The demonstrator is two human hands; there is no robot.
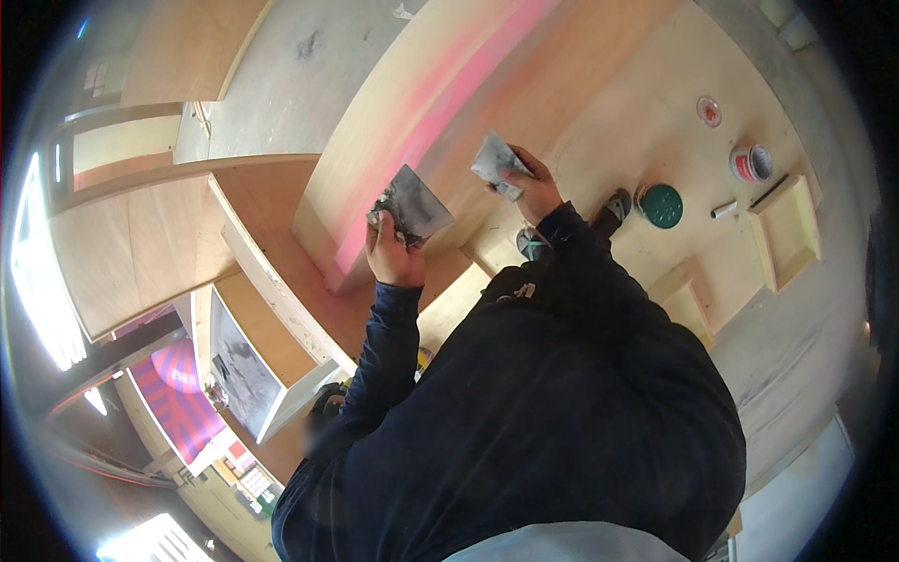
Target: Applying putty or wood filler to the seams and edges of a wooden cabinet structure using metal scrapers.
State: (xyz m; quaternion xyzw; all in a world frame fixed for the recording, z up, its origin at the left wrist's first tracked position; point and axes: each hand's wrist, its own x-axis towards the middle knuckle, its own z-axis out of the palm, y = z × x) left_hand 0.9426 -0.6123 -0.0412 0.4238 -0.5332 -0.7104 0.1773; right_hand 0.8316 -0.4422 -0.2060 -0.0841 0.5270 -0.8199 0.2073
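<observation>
My left hand [395, 255] is closed around the edge of a flat grey putty spreader [428, 208], smeared with dark and pale paste near the fingers. To the right, a second, smaller grey putty spreader [491, 155] is gripped in my right hand [536, 190], its face streaked with dark residue. The two spreaders are apart, both held above a pale wooden panel [375, 122] with a pink painted band. Some fingers of each hand are hidden behind the spreaders.
An open wooden cabinet frame [272, 272] stands at the left. On the right are a green-topped round container [662, 205], a tin [749, 164] with a red and white label, a round lid [709, 111], a small white cylinder [723, 210] and a shallow wooden tray [770, 251]. My sandalled feet are below.
</observation>
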